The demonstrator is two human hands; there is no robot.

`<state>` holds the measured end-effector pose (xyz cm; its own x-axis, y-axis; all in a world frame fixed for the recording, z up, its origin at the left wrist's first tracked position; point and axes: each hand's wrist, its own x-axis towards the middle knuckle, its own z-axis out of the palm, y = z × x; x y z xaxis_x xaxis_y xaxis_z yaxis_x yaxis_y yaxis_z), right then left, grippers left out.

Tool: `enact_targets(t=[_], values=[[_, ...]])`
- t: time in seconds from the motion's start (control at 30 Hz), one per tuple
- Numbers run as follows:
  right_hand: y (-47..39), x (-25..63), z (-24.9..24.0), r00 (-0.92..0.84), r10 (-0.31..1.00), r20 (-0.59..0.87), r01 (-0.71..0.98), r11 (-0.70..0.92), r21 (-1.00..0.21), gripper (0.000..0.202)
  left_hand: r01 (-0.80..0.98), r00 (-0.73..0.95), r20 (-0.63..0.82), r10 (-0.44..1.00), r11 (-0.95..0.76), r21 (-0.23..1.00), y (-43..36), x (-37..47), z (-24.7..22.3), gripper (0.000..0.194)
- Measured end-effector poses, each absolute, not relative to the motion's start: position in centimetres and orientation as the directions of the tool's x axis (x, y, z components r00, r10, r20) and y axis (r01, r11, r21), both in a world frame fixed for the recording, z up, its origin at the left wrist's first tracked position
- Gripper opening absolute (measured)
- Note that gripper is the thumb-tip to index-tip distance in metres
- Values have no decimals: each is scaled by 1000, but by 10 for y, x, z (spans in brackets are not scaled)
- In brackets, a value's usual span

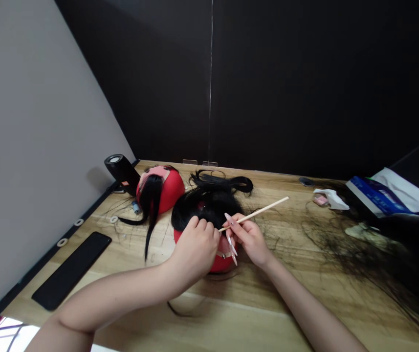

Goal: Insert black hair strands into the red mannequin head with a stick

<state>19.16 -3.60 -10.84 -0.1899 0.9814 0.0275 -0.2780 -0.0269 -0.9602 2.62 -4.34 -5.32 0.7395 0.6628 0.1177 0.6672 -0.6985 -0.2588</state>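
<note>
A red head form [224, 265] wearing a wig with black hair [209, 205] sits on the table in front of me. My right hand [248, 238] pinches a thin wooden stick [264, 209], which slants up to the right. The stick's lower end meets the front edge of the hair, close to my left fingers; its tip is hidden there. My left hand [198, 247] is closed against the front left of the head form. Its fingertips face away, so what they grip cannot be made out. Pale mesh shows between the hands.
Behind to the left stand a second red head form [172, 190] with black hair and a black cylindrical speaker [121, 171]. A long black flat object [72, 269] lies at left. On the right are loose dark hair [359, 249], a crumpled tissue [334, 199] and a blue-white packet [381, 195].
</note>
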Motion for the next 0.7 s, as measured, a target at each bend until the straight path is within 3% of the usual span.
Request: enact_targets(t=[0.23, 0.53, 0.7], values=[[-35, 190, -108, -187, 982, 15, -296, -42, -954, 46, 600, 794, 99, 600, -745, -292, -45, 23, -52, 10], [-35, 190, -109, -203, 979, 6, -326, -61, -943, 46, 504, 849, 380, 366, -779, -374, -66, 7, -63, 14], [-35, 191, -112, -195, 981, 6, -334, -61, -941, 43, 279, 899, 400, 175, -935, -218, -65, 6, -72, 21]])
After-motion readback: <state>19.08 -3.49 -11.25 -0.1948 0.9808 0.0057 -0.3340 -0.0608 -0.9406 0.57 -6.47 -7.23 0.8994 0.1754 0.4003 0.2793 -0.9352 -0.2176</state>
